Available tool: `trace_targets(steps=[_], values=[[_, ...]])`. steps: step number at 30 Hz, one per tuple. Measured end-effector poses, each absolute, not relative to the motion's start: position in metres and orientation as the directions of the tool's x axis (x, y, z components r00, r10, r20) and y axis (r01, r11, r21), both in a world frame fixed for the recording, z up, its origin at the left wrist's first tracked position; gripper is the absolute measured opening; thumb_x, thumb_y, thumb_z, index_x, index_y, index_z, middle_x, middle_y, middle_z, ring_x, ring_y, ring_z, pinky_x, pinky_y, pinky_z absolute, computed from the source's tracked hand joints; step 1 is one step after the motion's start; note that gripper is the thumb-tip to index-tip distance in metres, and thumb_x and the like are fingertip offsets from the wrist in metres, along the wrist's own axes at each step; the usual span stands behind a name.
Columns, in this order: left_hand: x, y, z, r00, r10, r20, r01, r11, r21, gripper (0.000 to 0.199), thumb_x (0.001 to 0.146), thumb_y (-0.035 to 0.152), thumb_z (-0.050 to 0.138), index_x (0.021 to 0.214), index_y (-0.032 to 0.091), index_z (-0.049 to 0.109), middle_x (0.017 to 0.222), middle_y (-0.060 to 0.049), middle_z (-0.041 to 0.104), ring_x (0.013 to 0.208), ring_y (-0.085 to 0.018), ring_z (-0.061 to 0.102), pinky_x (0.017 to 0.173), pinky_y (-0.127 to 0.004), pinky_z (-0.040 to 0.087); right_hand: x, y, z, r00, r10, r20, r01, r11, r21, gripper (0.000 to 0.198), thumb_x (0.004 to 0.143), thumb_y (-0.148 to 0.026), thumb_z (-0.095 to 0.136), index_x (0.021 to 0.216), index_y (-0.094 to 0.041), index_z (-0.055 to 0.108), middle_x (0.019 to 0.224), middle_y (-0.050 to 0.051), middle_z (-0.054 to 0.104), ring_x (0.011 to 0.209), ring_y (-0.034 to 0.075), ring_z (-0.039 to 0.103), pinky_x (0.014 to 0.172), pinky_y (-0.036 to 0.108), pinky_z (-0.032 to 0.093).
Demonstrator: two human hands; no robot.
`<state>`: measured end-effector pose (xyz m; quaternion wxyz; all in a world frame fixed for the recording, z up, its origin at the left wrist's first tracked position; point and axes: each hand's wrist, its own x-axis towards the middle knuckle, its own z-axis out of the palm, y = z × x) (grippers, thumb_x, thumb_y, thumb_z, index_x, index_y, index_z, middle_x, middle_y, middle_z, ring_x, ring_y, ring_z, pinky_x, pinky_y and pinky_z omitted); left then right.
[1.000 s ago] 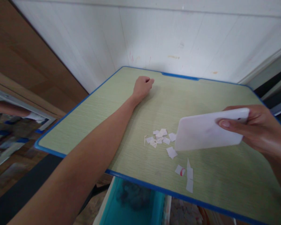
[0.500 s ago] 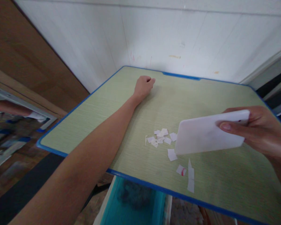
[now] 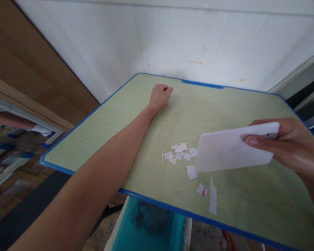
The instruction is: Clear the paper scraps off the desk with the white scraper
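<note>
My left hand [image 3: 161, 96] rests on the far part of the table as a loose fist, with nothing showing in it. In my right hand [image 3: 288, 148] is a flat white plastic-looking panel [image 3: 232, 148] with rounded corners and a small dark hole near the gripped end. My thumb lies across its face; the other fingers are hidden behind it. The panel is tilted above the table's right side. Small torn paper scraps [image 3: 178, 153] lie in a loose cluster left of it. Closer to me are a scrap with a red mark [image 3: 202, 190] and a narrow paper strip [image 3: 213, 198].
The pale green table [image 3: 94, 139] has a blue rim and stands against a white wall [image 3: 172, 42]. Below its near edge is a turquoise bin [image 3: 143, 226] with dark fluffy stuff inside. A brown wooden panel [image 3: 42, 62] stands at left, beyond which another person's arm [image 3: 10, 120] shows.
</note>
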<state>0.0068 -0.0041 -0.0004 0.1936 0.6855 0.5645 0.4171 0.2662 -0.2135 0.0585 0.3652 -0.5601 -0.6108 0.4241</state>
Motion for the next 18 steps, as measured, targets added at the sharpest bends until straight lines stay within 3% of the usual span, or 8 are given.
trace_targets(steps=[18], values=[[0.0054,-0.0003,-0.0046,0.002,0.934,0.358,0.604,-0.286,0.744,0.031,0.084,0.027,0.049,0.055,0.021,0.040,0.056,0.001,0.033,0.064,-0.013,0.038,0.064,-0.031,0.030,0.2740,-0.2155,0.0585,-0.012,0.997,0.075,0.409,0.073,-0.910,0.037,0.064,-0.054,0.088,0.058,-0.021,0.071,0.046,-0.002,0.056,0.039,0.011,0.046,0.034,0.022,0.028]])
